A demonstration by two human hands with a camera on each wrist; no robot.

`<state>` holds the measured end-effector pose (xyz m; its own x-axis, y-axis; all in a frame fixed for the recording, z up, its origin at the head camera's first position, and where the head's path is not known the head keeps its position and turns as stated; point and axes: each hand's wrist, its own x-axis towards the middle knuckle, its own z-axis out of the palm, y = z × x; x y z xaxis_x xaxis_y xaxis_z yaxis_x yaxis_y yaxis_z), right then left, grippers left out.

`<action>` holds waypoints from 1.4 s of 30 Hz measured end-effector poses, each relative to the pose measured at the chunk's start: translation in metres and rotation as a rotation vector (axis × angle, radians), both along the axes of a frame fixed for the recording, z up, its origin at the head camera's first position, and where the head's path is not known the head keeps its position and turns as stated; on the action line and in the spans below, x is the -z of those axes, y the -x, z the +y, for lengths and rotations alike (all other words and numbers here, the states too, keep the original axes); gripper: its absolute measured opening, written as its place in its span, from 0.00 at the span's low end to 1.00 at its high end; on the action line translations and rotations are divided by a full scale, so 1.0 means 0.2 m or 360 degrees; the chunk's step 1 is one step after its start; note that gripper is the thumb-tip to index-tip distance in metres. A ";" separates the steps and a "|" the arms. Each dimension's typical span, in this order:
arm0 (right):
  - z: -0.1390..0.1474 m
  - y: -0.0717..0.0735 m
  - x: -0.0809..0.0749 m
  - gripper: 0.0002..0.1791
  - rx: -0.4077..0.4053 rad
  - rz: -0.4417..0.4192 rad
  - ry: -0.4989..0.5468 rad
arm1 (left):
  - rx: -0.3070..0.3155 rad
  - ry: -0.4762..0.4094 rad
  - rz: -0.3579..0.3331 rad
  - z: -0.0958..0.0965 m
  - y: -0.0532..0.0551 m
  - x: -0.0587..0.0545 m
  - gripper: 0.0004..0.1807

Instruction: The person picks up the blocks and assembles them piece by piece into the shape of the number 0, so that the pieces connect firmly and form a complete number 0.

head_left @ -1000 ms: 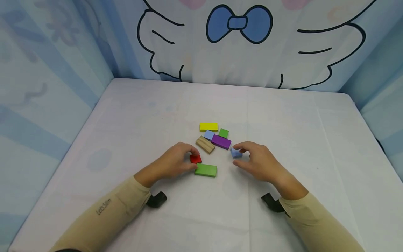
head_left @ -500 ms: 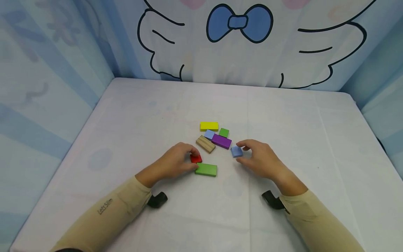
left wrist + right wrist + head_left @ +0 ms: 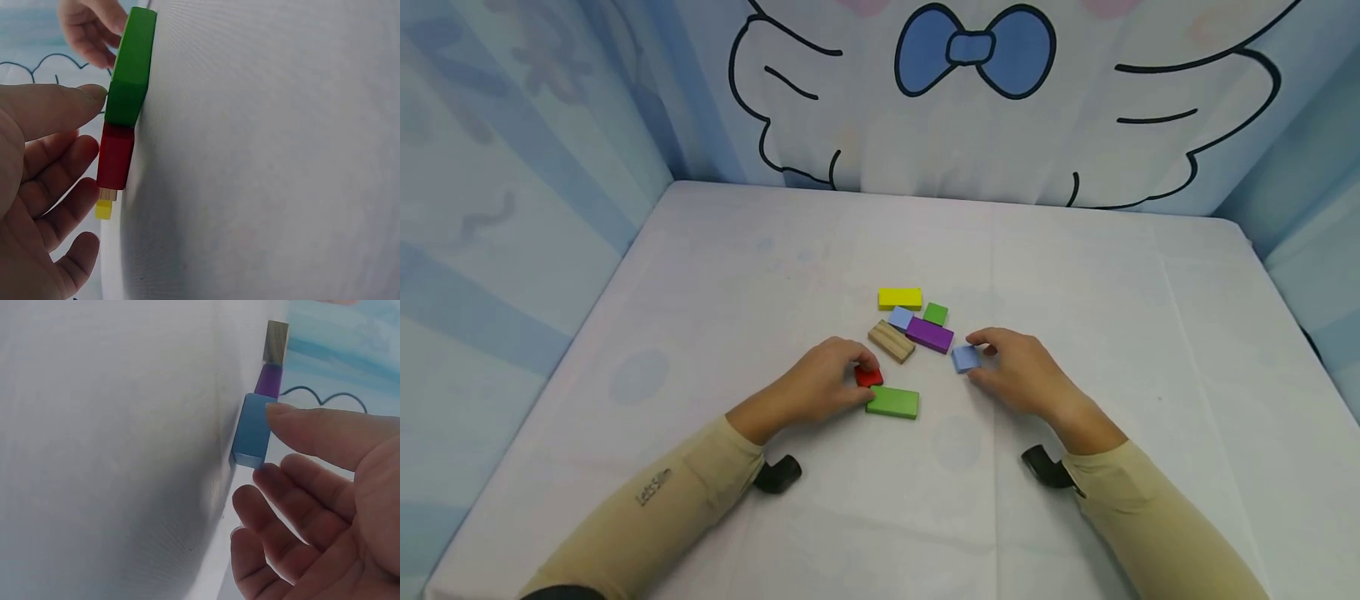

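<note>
In the head view my left hand (image 3: 816, 382) rests beside a small red block (image 3: 868, 377), its fingers loosely bent. The left thumb tip touches the near corner of a flat green block (image 3: 132, 65), which lies right against the red one. My right hand (image 3: 1026, 372) pinches a light blue block (image 3: 253, 428) between thumb and index finger, and its other fingers are loosely curled. That block lies on the table just right of a purple block (image 3: 929, 335).
Beyond the hands lie a wood-coloured block (image 3: 891, 342), a second light blue block (image 3: 900, 317), a small green block (image 3: 936, 313) and a yellow block (image 3: 899, 298). A white cloth covers the table (image 3: 1075, 267), with patterned curtains (image 3: 512, 250) around it.
The right hand has shifted slightly right, and its thumb and index finger have come to the sides of the light blue block, more of which now shows. The left hand stays put.
</note>
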<state>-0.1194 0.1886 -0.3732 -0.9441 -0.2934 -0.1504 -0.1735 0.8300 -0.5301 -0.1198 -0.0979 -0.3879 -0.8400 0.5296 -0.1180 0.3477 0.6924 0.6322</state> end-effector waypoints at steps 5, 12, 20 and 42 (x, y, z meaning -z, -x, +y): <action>-0.01 0.01 0.01 0.23 -0.0004 0.0010 -0.0009 | 0.0003 0.0017 0.0002 0.00 0.00 -0.01 0.16; -0.01 0.01 0.01 0.21 -0.0003 -0.0007 -0.0032 | 0.0019 0.0011 0.0009 0.00 0.00 -0.01 0.15; 0.00 0.00 0.00 0.20 0.0000 -0.0034 -0.0023 | 0.0027 -0.0007 0.0018 0.00 0.00 -0.01 0.15; -0.04 -0.03 0.00 0.17 -0.0088 0.0005 -0.0037 | 0.0016 -0.0005 -0.0010 0.00 0.00 -0.01 0.14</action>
